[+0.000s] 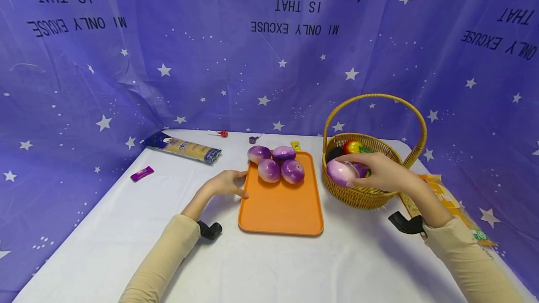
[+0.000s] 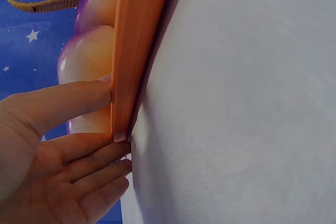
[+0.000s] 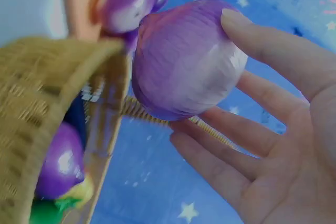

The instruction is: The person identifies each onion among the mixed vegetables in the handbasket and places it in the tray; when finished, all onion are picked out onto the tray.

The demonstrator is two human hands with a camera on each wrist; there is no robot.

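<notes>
In the head view my right hand (image 1: 381, 171) holds a purple-and-white onion (image 1: 340, 172) over the front left of the wicker basket (image 1: 362, 199). Up close in the right wrist view, the thumb lies on one side of that onion (image 3: 189, 59) and the fingers on the other. Several similar onions (image 1: 269, 170) are grouped at the far end of the orange tray (image 1: 280, 209). My left hand (image 1: 225, 183) touches the tray's left edge, thumb and fingers spread apart along it. In the left wrist view its thumb meets the tray rim (image 2: 131, 40) and the fingers are fairly straight.
In the basket lie another purple onion (image 3: 63, 158), a red-and-yellow piece (image 1: 352, 147) and something dark. Its tall handle (image 1: 375, 96) arches above. A noodle packet (image 1: 183, 148), a purple-wrapped sweet (image 1: 142, 173) and lollipops (image 1: 224, 133) lie left and back; yellow packaging (image 1: 452, 205) lies right.
</notes>
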